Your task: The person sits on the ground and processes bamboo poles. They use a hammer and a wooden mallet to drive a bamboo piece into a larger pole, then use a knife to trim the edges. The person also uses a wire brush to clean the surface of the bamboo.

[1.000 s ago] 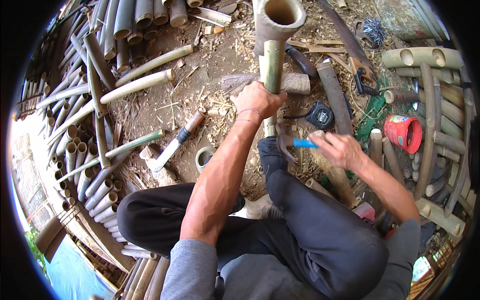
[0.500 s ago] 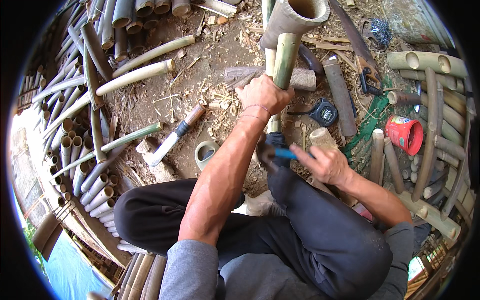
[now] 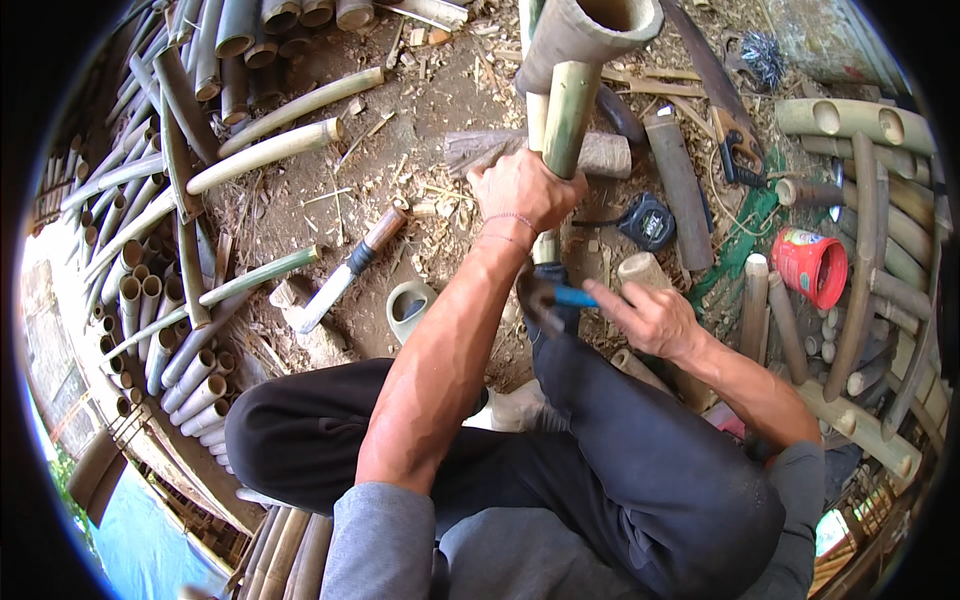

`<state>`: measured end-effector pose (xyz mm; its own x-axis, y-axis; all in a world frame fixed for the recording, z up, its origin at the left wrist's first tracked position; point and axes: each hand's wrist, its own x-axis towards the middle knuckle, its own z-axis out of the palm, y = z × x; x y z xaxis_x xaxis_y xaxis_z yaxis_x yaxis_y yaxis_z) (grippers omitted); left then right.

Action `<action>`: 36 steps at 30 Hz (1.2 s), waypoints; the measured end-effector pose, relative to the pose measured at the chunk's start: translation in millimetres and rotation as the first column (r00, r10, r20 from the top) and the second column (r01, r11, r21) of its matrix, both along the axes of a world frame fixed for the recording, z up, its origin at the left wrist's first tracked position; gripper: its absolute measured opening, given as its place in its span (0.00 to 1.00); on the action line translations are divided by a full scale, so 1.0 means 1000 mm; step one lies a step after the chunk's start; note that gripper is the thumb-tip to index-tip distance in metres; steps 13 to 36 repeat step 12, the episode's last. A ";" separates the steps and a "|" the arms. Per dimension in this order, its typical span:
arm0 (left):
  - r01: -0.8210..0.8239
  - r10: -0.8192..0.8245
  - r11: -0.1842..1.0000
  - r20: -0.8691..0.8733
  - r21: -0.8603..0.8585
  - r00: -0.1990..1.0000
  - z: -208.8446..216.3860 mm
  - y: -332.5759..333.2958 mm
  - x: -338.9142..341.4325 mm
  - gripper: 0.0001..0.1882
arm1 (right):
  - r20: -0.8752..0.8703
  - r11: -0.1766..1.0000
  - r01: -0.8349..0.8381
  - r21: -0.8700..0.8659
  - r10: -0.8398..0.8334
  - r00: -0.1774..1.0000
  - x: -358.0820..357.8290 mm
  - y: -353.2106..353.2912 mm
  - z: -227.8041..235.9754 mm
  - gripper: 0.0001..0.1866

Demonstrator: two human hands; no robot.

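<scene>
My left hand is wrapped round a pale green bamboo pole and a thinner bamboo piece beside it. Against their upper part leans a wide, open-ended bamboo tube. In my right hand is a hammer with a blue handle. Its dark metal head lies just below my left wrist, beside the lower end of the bamboo and over my dark-clad leg; whether it touches the bamboo I cannot tell. A brown bamboo log lies on the ground behind my left hand.
To the left lie a knife with a wooden handle and stacked bamboo tubes. A tape measure, a handsaw and a red tub are at the right, near more bamboo pieces. Wood chips litter the ground.
The hammer head shows more clearly and has swung slightly, with my right hand shifting a little. My left hand keeps its hold on the bamboo. The whole view has shifted slightly.
</scene>
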<state>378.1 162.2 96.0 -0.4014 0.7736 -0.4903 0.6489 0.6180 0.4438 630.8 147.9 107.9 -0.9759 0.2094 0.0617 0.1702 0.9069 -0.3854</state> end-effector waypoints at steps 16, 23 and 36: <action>0.027 -0.027 1.000 -0.007 0.015 1.000 -0.001 0.000 -0.003 0.27 | -0.179 0.991 -0.081 -0.110 0.061 0.982 0.002 -0.010 -0.006 0.28; 0.027 -0.027 1.000 -0.007 0.015 1.000 -0.001 0.000 -0.003 0.27 | -0.179 0.991 -0.081 -0.110 0.061 0.982 0.002 -0.010 -0.006 0.28; 0.027 -0.027 1.000 -0.007 0.015 1.000 -0.001 0.000 -0.003 0.27 | -0.179 0.991 -0.081 -0.110 0.061 0.982 0.002 -0.010 -0.006 0.28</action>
